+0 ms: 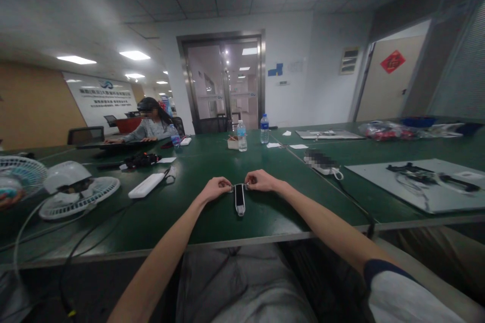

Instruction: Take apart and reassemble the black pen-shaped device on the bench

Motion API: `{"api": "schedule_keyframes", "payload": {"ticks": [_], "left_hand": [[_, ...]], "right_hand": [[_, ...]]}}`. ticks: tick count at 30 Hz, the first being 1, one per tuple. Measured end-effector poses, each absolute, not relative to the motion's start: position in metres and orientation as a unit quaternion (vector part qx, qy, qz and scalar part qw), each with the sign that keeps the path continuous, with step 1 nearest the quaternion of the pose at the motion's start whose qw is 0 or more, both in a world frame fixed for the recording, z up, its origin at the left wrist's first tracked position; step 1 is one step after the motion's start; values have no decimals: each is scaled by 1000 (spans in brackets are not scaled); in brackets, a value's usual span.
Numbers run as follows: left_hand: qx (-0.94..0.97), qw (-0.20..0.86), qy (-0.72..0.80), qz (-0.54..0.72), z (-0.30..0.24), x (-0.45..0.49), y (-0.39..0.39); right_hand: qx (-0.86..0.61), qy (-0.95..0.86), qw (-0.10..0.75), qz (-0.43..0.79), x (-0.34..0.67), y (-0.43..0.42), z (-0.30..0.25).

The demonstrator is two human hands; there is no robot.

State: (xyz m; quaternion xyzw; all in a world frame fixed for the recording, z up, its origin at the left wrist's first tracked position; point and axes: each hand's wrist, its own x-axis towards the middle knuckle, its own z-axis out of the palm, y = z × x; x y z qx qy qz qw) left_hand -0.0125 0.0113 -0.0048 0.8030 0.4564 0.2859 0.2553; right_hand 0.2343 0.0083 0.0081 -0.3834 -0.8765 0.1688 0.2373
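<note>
left hand (217, 187): fingers pinched narrow on far end of slim black device (239, 201) | right hand (260, 180): same, opposite side | slim black device flat on green table (197, 212), between fingertips | water bottle (241, 137) beyond fingers, label unreadable
</note>
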Motion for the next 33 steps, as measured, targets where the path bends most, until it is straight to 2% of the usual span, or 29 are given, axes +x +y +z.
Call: {"api": "schedule_keyframes", "payload": {"ticks": [10,15,19,22,29,33], "left_hand": [[777,296,470,296,-3,-13,13],[741,339,458,355,-5,-21,15],[702,368,442,420,-8,-30,14],[687,392,446,418,-6,-33,11],[705,424,445,353,5,-33,-4],[709,445,445,318,9,-36,-8]], "right_hand": [[-390,-878,227,163,235,1,15],[-408,-860,298,73,199,-23,22],[-506,-844,175,33,162,-33,16],[-545,-833,100,16,162,-16,16],[-639,-768,41,-4,233,87,34],[-706,-707,34,-15,276,148,24]]}}
